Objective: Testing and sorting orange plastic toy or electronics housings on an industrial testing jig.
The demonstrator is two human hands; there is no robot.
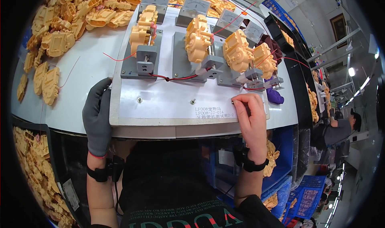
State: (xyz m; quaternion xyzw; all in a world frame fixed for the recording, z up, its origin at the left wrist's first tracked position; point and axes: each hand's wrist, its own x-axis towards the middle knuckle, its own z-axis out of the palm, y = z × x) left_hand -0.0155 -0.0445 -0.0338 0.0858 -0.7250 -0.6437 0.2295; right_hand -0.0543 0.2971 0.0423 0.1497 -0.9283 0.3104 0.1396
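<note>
In front of me lies a white test board (160,92) carrying grey metal fixtures. Tan plastic gearbox housings with thin red wires sit clamped in them, among them one at the left (140,35), one in the middle (197,39) and one at the right (237,51). My left hand (97,115), in a grey glove, grips the board's left edge, its fingertips partly hidden. With bare thumb and forefinger, my right hand (252,117) pinches a small toggle switch (233,102) near the board's right front. Two more toggle switches, left (139,100) and middle (193,101), stand untouched.
Analog meters (193,10) line the board's back. Loose tan housings (96,11) are heaped at far left, and a few (50,85) lie nearer. A black crate (36,127) of housings stands at lower left, blue bins (280,159) at lower right. Another person (341,127) works far right.
</note>
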